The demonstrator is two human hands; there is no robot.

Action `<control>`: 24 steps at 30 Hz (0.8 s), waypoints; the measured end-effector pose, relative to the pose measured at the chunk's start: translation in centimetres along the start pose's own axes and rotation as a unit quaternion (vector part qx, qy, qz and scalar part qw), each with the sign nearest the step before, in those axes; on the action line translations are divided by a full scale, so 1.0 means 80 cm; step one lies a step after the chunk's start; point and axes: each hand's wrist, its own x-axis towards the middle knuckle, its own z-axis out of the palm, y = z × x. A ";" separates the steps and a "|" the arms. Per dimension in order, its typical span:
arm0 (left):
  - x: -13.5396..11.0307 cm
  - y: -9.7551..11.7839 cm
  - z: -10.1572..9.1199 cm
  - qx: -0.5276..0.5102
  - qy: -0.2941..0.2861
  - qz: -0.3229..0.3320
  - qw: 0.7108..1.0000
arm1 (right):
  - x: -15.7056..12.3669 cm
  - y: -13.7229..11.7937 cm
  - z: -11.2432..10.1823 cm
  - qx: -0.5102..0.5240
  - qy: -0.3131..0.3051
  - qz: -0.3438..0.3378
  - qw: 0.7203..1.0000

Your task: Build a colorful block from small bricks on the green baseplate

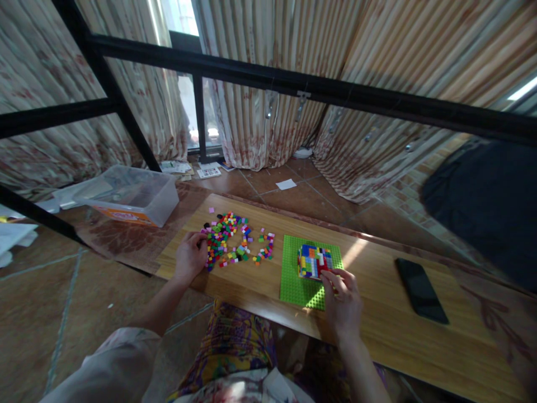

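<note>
A green baseplate (296, 280) lies on the wooden table (377, 313), with a multicoloured block of small bricks (314, 261) built on its far right part. My right hand (342, 299) rests at the block's near right corner, fingers curled and pinched against its red edge. A pile of small loose coloured bricks (229, 240) is spread on the table's left part. My left hand (191, 256) sits at the pile's left edge, fingers curled into the bricks; what they hold is hidden.
A black phone (420, 290) lies flat on the table's right part. A clear plastic tub (132, 195) stands on the floor to the far left. A black metal frame (268, 78) crosses in front of the curtains. Papers lie on the tiled floor.
</note>
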 end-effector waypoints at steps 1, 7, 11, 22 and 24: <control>0.000 0.000 0.000 0.000 0.000 -0.002 1.000 | 0.001 0.002 0.000 0.004 0.001 -0.010 1.000; 0.000 -0.001 0.001 -0.010 0.001 -0.003 1.000 | 0.006 0.016 -0.007 0.029 -0.016 -0.015 0.999; 0.000 -0.003 0.002 -0.005 0.002 0.006 1.000 | 0.008 0.019 -0.010 0.043 -0.030 -0.025 0.998; 0.000 -0.002 0.001 0.003 -0.001 0.006 1.000 | 0.006 0.022 0.005 0.300 -0.018 0.246 0.922; 0.000 -0.002 0.001 0.003 -0.002 0.004 1.000 | 0.008 0.020 0.009 0.339 -0.021 0.321 0.884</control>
